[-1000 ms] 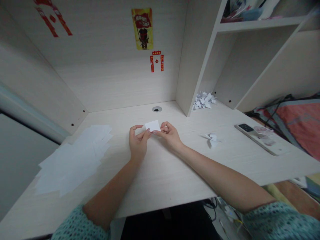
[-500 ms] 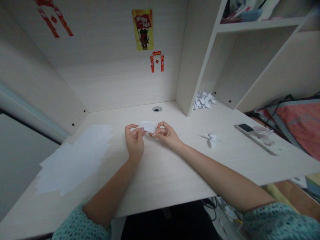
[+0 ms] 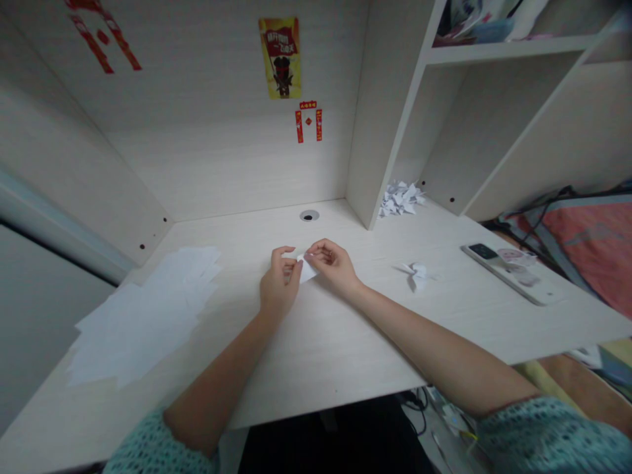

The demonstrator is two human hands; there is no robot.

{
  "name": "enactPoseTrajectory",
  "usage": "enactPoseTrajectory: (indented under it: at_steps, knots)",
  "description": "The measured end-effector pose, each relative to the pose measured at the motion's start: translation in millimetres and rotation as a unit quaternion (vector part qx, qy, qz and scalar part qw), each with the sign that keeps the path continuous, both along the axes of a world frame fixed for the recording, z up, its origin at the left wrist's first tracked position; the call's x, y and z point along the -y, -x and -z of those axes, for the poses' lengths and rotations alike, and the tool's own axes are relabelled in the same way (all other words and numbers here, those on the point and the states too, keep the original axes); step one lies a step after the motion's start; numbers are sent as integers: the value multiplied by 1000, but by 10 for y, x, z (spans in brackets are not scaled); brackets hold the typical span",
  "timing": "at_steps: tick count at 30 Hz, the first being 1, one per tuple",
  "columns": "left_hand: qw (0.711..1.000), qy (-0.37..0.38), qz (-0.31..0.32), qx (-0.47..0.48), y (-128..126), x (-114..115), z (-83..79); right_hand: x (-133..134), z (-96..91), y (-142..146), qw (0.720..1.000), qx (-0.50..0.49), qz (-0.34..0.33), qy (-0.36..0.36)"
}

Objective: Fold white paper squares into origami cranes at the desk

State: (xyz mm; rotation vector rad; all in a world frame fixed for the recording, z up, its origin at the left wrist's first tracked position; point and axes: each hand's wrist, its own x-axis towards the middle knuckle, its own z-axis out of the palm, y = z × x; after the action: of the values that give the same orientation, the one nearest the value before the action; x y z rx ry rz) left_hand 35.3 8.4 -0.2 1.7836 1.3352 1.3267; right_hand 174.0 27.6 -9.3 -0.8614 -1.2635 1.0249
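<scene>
Observing both bare hands at work near the middle of the desk (image 3: 316, 355), a little in from its back edge. A small white paper piece (image 3: 309, 270) sits between them, tilted, its visible part narrowing toward the lower right. The fingers hide much of it, so we cannot count its folds.

The left hand (image 3: 279, 284) is half closed, with thumb and fingers pinching the near side of the piece. The right hand (image 3: 332, 262) curves over from the other side, its fingers closed on the top edge. The two hands almost meet across the paper.

Progress as judged from the desk: a heap of origami cranes (image 3: 401, 199) stands finished in the back right corner, against the foot of the shelf unit (image 3: 385, 112). A single origami crane (image 3: 417, 276) lies to the right of the hands, near a smartphone (image 3: 511, 273). On the left side, overlapping loose white paper sheets (image 3: 143, 316) lie unfolded, as far as we can see. The piece in hand shows no crane shape yet.
</scene>
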Motion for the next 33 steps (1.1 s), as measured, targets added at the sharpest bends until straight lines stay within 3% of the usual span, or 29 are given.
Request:
enactPoseTrajectory:
  at_steps: [7,13,20,25,30,33]
  knots:
    - [994,35,31,101,-1,0,-28,-48,15,-55,999,-19,13,26]
    - [975,60,59,205,9,-79,-32,-40,-6,-88,998,35,-31,-40]
    - [978,62,62,190,67,-131,-26,-42,-3,-87,988,85,-87,-91]
    - [978,61,57,192,58,-139,-38,-45,25,-81,992,94,-62,-63]
    - [973,72,87,200,30,-144,-30,-72,47,-80,997,34,-65,-24]
    - [972,69,72,213,32,-151,-12,-92,52,-85,997,7,-72,-13]
